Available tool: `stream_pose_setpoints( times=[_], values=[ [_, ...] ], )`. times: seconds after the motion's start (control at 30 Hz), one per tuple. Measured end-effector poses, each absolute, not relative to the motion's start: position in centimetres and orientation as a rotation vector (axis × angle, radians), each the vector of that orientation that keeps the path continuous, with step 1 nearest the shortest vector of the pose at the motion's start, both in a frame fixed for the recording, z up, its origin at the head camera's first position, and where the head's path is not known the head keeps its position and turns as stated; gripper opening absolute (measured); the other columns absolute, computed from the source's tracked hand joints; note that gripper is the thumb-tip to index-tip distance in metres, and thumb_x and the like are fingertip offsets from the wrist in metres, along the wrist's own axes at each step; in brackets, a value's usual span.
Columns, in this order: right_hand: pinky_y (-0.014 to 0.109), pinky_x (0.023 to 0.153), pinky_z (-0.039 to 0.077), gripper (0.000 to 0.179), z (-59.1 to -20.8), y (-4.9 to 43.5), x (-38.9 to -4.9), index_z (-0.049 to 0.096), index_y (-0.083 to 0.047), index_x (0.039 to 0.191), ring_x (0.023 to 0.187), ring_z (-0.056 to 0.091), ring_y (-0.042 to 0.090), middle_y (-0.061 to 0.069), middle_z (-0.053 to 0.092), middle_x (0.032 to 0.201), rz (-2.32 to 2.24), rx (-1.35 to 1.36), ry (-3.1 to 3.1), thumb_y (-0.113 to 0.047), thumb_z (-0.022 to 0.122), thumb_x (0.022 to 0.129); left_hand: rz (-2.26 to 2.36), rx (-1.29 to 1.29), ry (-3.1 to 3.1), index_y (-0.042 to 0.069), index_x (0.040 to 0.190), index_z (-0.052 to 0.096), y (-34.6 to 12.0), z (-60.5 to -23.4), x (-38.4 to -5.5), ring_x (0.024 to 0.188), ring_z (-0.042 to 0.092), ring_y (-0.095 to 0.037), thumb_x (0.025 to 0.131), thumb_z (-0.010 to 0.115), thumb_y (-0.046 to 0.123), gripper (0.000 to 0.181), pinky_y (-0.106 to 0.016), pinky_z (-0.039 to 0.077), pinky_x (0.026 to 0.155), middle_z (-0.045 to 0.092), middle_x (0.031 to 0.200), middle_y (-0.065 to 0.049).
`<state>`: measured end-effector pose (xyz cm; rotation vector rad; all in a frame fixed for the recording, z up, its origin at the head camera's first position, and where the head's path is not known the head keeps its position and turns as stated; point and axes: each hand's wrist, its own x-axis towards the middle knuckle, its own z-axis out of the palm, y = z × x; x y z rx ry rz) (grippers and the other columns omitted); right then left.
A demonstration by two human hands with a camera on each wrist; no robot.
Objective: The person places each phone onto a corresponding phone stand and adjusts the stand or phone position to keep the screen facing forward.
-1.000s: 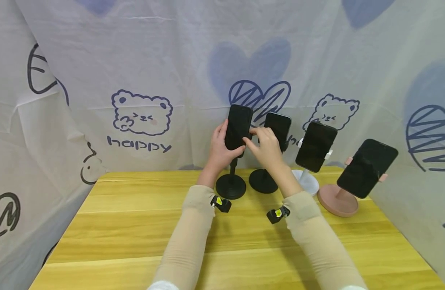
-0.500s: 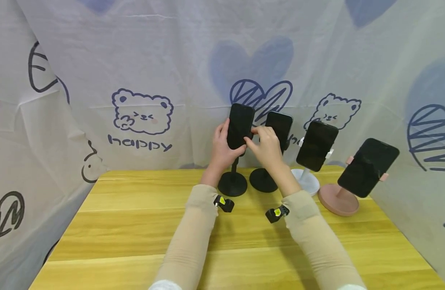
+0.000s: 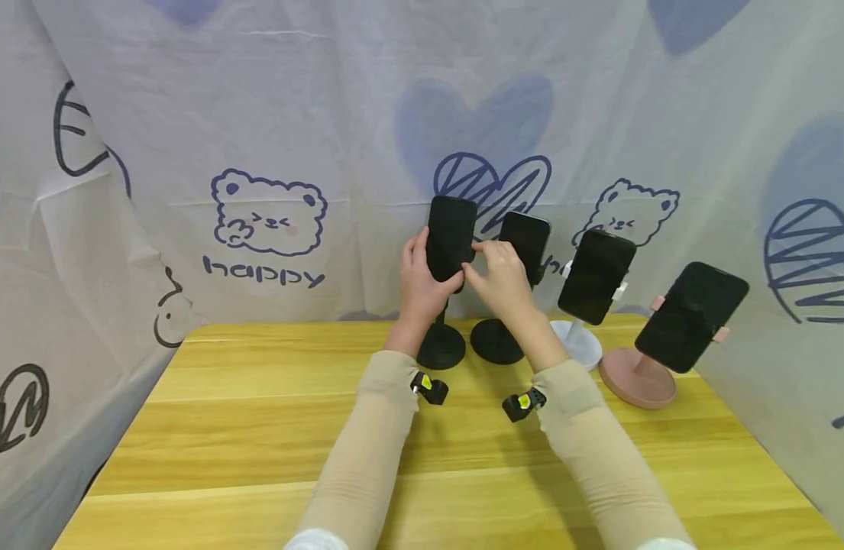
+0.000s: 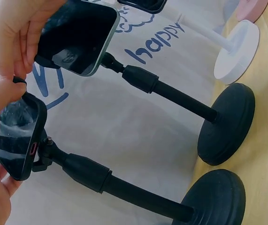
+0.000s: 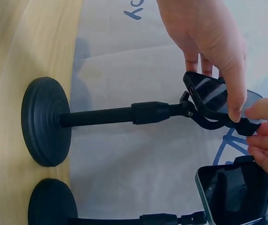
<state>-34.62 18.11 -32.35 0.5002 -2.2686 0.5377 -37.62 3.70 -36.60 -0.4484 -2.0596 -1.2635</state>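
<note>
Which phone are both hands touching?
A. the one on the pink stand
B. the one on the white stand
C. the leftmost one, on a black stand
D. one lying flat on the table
C: the left hand and right hand both hold the leftmost phone atop its black stand.

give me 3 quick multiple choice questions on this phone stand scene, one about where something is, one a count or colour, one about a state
1. Where does the pink stand sit in the row?
A. far left
B. far right
C. second from the left

2. How many phones on stands show in the head view?
A. two
B. three
C. four

3. What is the left hand doing?
A. gripping the leftmost phone
B. lying flat on the table
C. holding the white stand

Answers: 1 B, it is the rightmost base, beside the white stand. 2 C, four dark screens stand in a row. 3 A, its fingers curl round that phone's edge, with the right hand at its other edge.
</note>
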Motion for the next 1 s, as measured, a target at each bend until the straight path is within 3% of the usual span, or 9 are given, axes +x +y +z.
stream_pose_setpoints(
  times=[0.43, 0.63, 1.0],
  values=[
    [0.046, 0.107, 0.043, 0.043, -33.6, 18.9, -34.4, 0.057, 0.006, 0.129, 0.121, 0.054, 0.038, 0.023, 0.062, 0.125, 0.449, 0.650, -2.209, -0.011, 0.066, 0.091, -0.851, -0.363, -2.169, 0.005, 0.147, 0.040, 3.3, -37.0, -36.5, 0.125, 0.046, -0.036, 0.081, 0.076, 0.045, 0.085, -0.049, 0.039, 0.108, 0.049, 0.140, -0.017],
    [0.046, 0.109, 0.041, 0.051, -34.1, 19.2, -34.2, 0.054, 0.007, 0.134, 0.127, 0.051, 0.039, 0.022, 0.059, 0.132, 0.372, 0.662, -2.186, -0.012, 0.069, 0.089, -0.674, -0.347, -2.285, 0.010, 0.148, 0.039, 2.6, -36.9, -35.8, 0.132, 0.041, -0.035, 0.084, 0.069, 0.054, 0.084, -0.054, 0.044, 0.100, 0.044, 0.147, -0.013],
    [0.044, 0.114, 0.036, 0.056, -34.5, 19.2, -33.5, 0.051, 0.005, 0.138, 0.136, 0.044, 0.037, 0.022, 0.054, 0.139, 0.211, 0.675, -2.214, -0.015, 0.069, 0.089, -0.526, -0.385, -2.427, 0.013, 0.149, 0.039, 1.5, -37.3, -34.5, 0.138, 0.033, -0.032, 0.088, 0.063, 0.057, 0.079, -0.054, 0.037, 0.107, 0.038, 0.152, -0.010]
  ],
)
